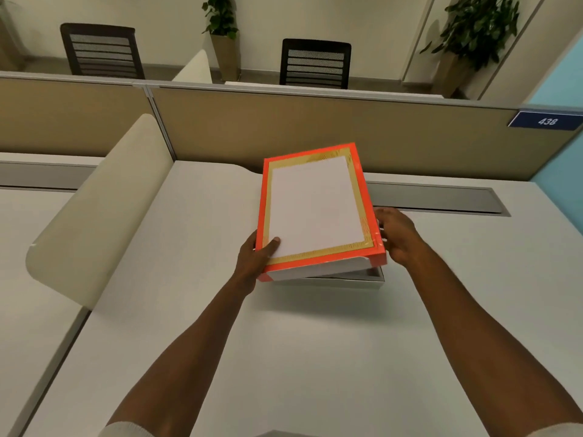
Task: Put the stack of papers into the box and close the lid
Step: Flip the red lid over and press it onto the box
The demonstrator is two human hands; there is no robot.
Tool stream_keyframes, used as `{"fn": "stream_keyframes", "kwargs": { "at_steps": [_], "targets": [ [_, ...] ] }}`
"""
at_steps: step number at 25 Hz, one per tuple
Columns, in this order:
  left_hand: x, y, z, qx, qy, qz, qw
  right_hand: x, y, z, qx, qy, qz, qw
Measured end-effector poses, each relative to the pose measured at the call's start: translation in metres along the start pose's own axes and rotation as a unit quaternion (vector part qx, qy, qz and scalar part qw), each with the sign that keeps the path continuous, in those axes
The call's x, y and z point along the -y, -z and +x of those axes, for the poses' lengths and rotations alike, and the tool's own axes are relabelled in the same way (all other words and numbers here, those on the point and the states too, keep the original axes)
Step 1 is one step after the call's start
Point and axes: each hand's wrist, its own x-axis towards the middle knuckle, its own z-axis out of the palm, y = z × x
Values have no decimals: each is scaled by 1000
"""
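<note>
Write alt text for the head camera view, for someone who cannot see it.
Two bare hands lower an orange-edged lid at a tilt onto a shallow white box on a pale desk, the left hand gripping its near left corner and the right hand at its right edge. Behind stand a tan partition, two dark chairs and potted plants.

Single head cam, above the desk (315,357), angled forward and down. Close range. Far partition (315,127) faces it.
</note>
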Motion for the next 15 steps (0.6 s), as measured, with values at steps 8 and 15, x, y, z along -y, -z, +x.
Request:
{"fn": "stream_keyframes", "kwargs": {
  "at_steps": [8, 15],
  "targets": [
    [13, -31, -8, 14, -50, 147, 988, -92, 13, 6, -69, 14, -137, 988],
    [23, -34, -7, -9, -23, 197, 980, -117, 6, 8, -74, 35, -134, 988]
  ]
}}
